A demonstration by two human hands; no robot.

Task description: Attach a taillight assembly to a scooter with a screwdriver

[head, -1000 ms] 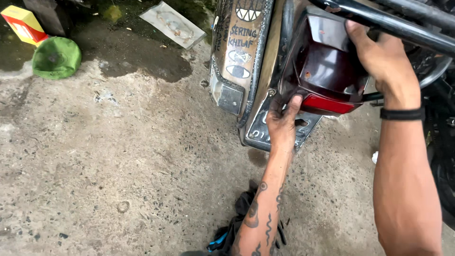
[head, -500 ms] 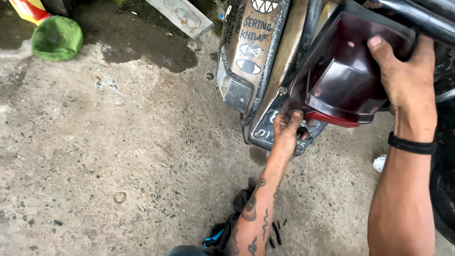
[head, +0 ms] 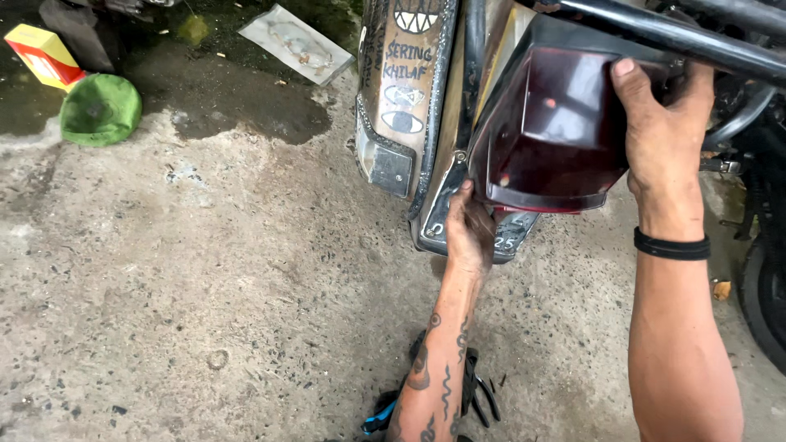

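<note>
Overhead, looking down at the rear of a motorcycle: the dark red tail light sits high at the back, just beside the rear mudguard and under a black grab rail. Right hand wraps the lamp's outer side, fingers curled closed over the top edge of the housing, likely steadying it so it cannot swing or drop. Right forearm comes up from below, nearly straight, a black band at the wrist. Left hand reaches up underneath the lamp, against the number plate at the lower edge of the mudguard; its fingertips go behind the lamp's bottom corner and are hidden, so whether they pinch anything I cannot tell. Left forearm tattooed, extended upward, wrist slightly bent back. Ground is rough concrete floor, wet patch near the top. Well apart at upper left: a green cap, a yellow and red box, a clear plastic packet
</note>
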